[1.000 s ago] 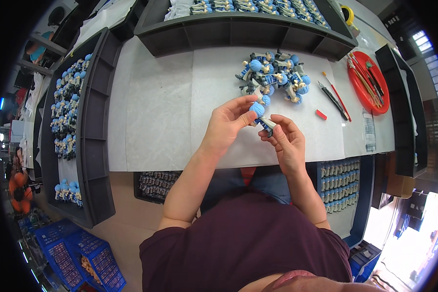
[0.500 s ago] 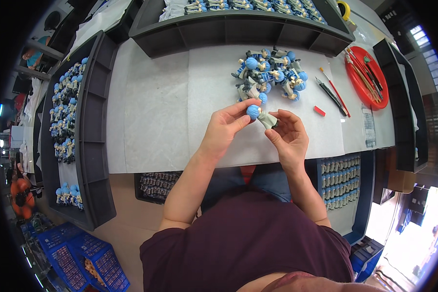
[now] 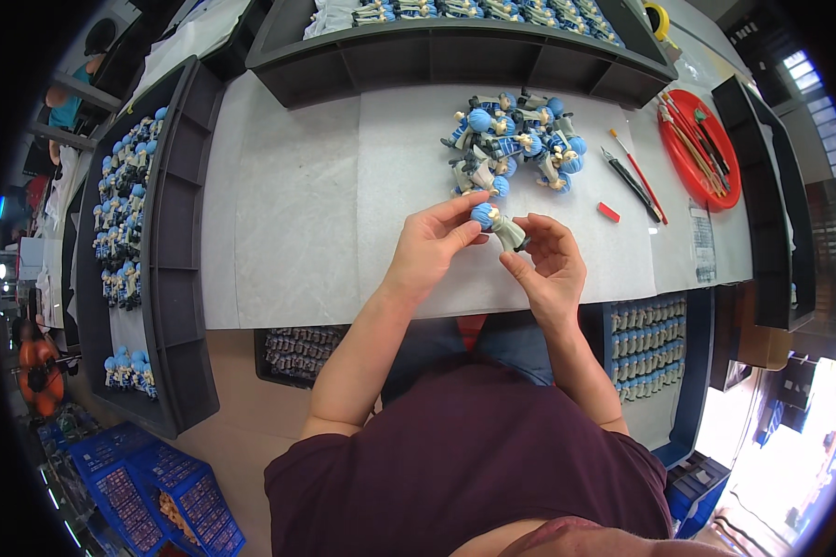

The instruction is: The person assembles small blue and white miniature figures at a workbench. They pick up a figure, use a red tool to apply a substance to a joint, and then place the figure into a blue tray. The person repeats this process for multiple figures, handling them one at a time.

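Note:
A small figurine (image 3: 505,229) with blue hair and a pale grey-green garment is held between my two hands, above the front part of the white-covered table. The thumb and fingers of my left hand (image 3: 437,237) pinch it by the head. At its lower end, my right hand (image 3: 549,259) has thumb and fingertips closed on the feet and garment hem. Just beyond my hands lies a heap of similar blue-haired figurines (image 3: 515,139), jumbled together, some in blue and some in pale clothing.
A grey tray (image 3: 464,60) of figurines spans the back; another grey tray (image 3: 181,269) stands left. To the right lie a black pen-like tool (image 3: 630,184), a slim red brush (image 3: 641,174), a small red block (image 3: 608,212) and a red dish (image 3: 729,176) of brushes. A blue-edged tray (image 3: 692,399) sits below the table's right.
The figurine has turned slightly in my fingers, showing more of its front. My right hand has shifted a little left. In the background at far left, a person has moved.

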